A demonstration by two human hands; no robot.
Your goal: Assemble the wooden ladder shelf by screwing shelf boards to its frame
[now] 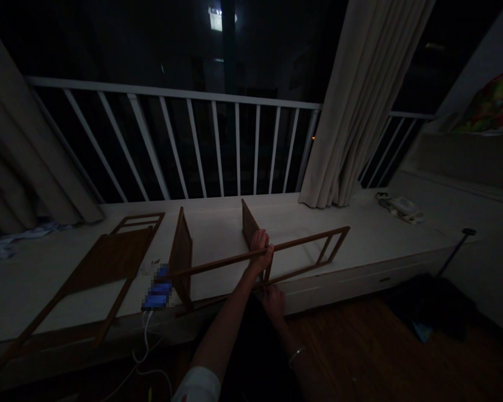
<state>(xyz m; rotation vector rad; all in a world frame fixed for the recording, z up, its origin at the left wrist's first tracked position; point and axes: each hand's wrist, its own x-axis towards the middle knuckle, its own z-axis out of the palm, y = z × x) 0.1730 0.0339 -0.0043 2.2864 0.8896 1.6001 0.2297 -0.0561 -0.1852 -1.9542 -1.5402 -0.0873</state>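
Note:
A brown wooden shelf rack [305,241], with two side rails and two upright boards, lies on its side on the white window ledge. My left hand [260,250] is closed around the upper rail beside the right-hand board. Lower down, my right hand [274,300] has its fingers curled against the lower rail, near where that board meets it; the fingertips are partly hidden in the dim light. To the left, a second wooden frame [113,254] with one board lies across the ledge. A blurred blue object [159,290] sits between the two wooden pieces.
White cables [145,352] hang from the ledge [218,223] toward the floor. Behind it stand a white railing [193,96] and beige curtains [360,100]. A bundled pale cord [402,207] lies right. Dark fabric [431,307] and a thin black rod [452,254] are at lower right.

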